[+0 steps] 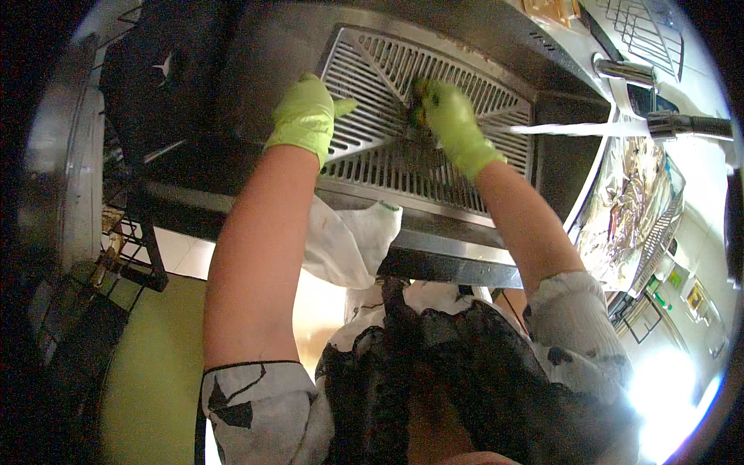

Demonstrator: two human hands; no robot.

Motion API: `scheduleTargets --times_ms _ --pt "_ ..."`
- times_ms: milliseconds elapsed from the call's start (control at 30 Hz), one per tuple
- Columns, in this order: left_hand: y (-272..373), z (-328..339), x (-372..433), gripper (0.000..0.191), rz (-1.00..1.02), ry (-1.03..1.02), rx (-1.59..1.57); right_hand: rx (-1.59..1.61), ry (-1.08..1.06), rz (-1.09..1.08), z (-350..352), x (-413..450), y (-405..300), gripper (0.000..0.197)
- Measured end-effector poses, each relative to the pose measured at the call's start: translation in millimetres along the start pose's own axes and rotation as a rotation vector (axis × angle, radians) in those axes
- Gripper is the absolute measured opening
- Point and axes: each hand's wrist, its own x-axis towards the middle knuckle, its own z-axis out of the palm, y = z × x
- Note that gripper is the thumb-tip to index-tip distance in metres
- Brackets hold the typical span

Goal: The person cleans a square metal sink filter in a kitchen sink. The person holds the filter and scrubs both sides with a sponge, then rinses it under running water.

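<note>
A slotted metal filter panel (354,87), its slats set in triangular sections, lies tilted in a dark stainless steel sink (273,52). My left hand (302,116), in a yellow-green glove, grips the panel's left edge with the thumb over the slats. The fingers behind the edge are partly hidden. In the same kind of glove, my right hand (453,125) presses a dark scrubber (417,107) against the panel's middle; motion blur softens it. From a faucet spout (668,125) on the right, a white water stream (564,129) runs toward the panel's right side.
A white cloth (354,238) hangs over the sink's front edge (453,250). Beyond the right rim sits a shiny plastic-wrapped bundle (628,203) by a slotted basket (662,238). Wire racks stand at the upper right (651,35) and on the left (136,256). The faucet handle (625,71) juts inward.
</note>
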Motion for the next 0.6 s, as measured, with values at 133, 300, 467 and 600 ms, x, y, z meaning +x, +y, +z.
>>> scheduleTargets --times_ms 133,300,467,600 --pt "0 4 2 0.08 0.004 -0.001 -0.03 0.092 -0.09 0.478 -1 39 11 0.023" --pt "-4 2 -1 0.078 -0.035 -0.011 -0.035 -0.108 -0.071 0.165 12 2 0 0.017" --pt "1 1 0 0.08 0.013 -0.039 -0.074 0.72 0.041 0.94 -31 50 -29 0.021" --pt "-8 1 -3 0.081 -0.036 -0.039 -0.038 -0.12 -0.317 0.289 -20 -3 -49 0.036"
